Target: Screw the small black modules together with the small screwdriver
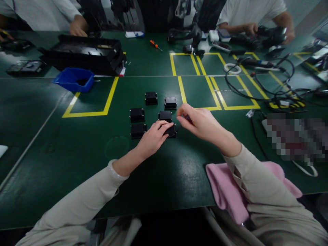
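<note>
Several small black rectangular blocks with metal pins at their ends stand in two loose columns on the green table. My left hand [154, 137] lies over the nearest right block [171, 132], with fingertips on its top and thumb at its near side, gripping it. Just behind it stands another black block [165, 116]. To the right, my right hand [198, 121] hovers with thumb and forefinger curled in a pinch. Something small and dark shows within its fingers, too little to name. On the left are a near block [138, 131] and one behind it [136, 114].
A blue bin [74, 79] stands at the left before black trays [89, 56]. A pink cloth [225, 188] lies under my right forearm. Cables [256, 94] spread at the right. An orange screwdriver [154, 44] lies farther back. Two people work across the table.
</note>
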`<state>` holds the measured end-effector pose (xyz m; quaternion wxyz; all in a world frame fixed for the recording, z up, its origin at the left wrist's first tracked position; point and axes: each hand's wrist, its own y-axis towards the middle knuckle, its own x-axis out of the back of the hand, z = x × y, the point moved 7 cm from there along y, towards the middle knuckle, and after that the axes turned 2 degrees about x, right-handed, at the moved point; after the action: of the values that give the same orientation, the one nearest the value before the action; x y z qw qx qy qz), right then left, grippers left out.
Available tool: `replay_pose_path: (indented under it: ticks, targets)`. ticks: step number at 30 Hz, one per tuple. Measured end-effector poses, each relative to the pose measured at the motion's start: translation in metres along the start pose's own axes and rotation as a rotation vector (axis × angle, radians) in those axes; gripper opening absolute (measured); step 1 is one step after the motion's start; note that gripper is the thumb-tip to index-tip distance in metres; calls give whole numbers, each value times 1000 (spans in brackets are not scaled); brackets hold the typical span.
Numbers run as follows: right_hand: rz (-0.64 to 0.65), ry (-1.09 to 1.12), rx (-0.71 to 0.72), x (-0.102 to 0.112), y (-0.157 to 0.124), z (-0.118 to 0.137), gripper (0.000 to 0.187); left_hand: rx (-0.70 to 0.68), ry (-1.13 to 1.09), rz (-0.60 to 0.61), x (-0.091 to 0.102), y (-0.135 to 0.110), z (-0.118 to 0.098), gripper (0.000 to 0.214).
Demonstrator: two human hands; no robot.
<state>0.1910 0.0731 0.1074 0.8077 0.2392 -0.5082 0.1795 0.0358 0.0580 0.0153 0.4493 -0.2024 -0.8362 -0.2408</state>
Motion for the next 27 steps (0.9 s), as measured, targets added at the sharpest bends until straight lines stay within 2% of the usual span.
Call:
replay_pose_path:
  ticks: [27]
  targets:
    - [18, -81, -49, 5, -1, -2, 22, -3, -8, -5, 0, 0, 0, 49]
